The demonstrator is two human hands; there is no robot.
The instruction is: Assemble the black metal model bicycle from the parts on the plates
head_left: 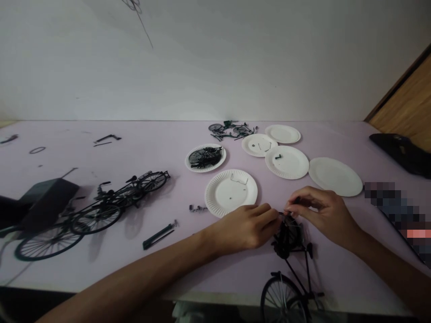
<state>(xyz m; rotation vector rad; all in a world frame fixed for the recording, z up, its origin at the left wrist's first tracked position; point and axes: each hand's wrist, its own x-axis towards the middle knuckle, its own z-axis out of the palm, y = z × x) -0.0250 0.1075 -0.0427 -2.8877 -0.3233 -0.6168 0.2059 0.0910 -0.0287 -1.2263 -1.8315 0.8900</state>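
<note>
Model bicycle (pixel 296 274) at six o'clock, left hand (pixel 244 228) and right hand (pixel 319 215) working its top, both pinched narrow, though the held bit looks too small to tell; paper plate (pixel 211 202) sits at eleven.

We can read no text, label, brand, number or sign anywhere here. The black model bicycle (pixel 288 237) and the paper plates (pixel 211 202) show no lettering that we can make out, and the small pale mark on the dark pouch (pixel 400 150) at the right is too blurred for us to read.
</note>
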